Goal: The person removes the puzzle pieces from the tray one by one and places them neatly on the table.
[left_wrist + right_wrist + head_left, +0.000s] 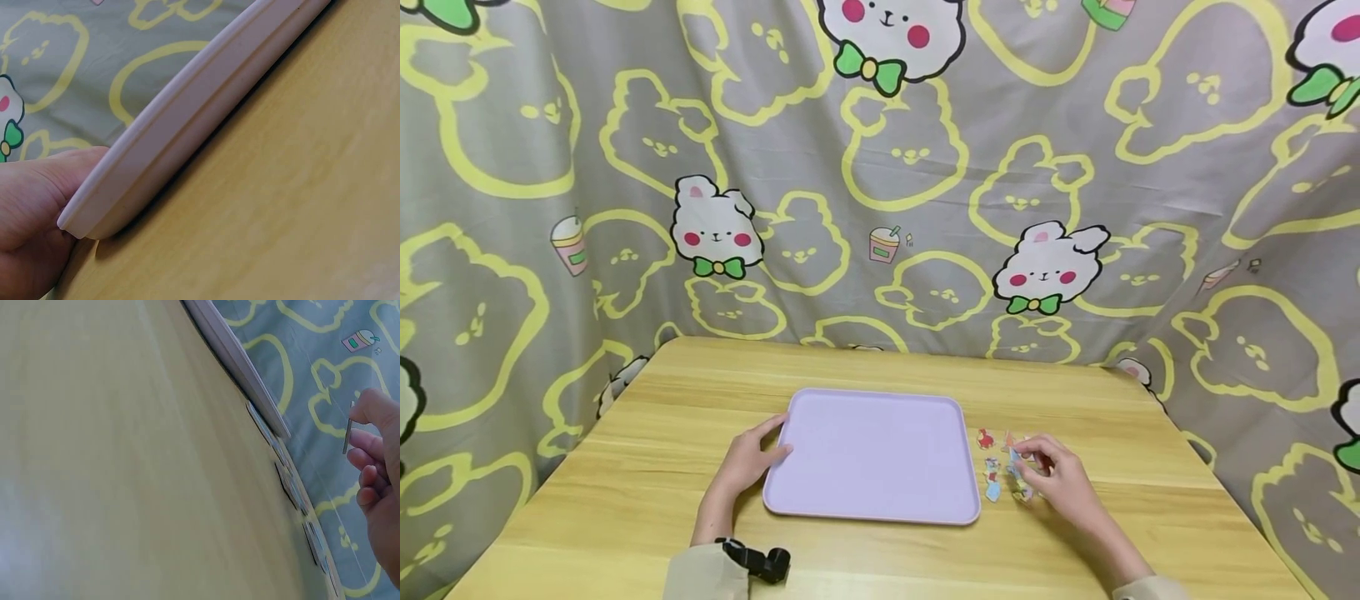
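Observation:
A pale purple tray (pixel 872 454) lies on the wooden table. My left hand (pixel 748 458) grips its left rim, with the thumb over the edge; the left wrist view shows this hand (pixel 37 212) at one end of the tray's side wall (pixel 169 125). To the right of the tray, my right hand (pixel 1063 479) pinches a thin flat cutout piece (pixel 348 432) between thumb and fingers, held on edge above the table. Beneath and beside that hand lie several small colourful flat cutouts, among them a red one (pixel 985 438) and a light blue one (pixel 993 492). The right hand partly covers others.
The wooden table (pixel 625 500) reaches back to a grey curtain (pixel 820 167) with yellow outlines and white cartoon animals, which also hangs at both sides. A black strap with a small device (pixel 760 562) sits on the left wrist.

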Tool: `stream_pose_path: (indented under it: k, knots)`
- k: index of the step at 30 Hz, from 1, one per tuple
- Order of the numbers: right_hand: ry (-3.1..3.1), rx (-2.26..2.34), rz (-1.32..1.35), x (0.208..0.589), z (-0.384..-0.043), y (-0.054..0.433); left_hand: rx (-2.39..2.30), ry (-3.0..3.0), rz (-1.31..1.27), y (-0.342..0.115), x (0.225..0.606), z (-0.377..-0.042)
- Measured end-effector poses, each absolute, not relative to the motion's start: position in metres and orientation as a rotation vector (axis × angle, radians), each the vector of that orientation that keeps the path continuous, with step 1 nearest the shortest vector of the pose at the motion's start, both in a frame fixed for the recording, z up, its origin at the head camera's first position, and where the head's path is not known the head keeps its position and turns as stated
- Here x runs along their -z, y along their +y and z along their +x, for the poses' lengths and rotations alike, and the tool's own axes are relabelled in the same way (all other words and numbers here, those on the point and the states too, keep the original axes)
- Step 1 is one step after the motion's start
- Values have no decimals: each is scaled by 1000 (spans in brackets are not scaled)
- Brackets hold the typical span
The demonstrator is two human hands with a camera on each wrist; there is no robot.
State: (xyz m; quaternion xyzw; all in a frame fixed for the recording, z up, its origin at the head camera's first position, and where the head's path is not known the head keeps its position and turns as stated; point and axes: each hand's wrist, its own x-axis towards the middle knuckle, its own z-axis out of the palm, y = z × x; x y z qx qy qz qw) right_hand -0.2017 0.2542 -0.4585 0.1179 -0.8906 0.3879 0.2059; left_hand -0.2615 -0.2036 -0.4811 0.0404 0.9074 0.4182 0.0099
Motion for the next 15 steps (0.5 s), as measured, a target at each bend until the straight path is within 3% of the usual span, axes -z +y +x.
stream_pose_path:
  k: [15]
  knots:
    - [-2452, -1070, 312, 474, -199, 309, -1320, 2818, 133, -205, 484, -263]
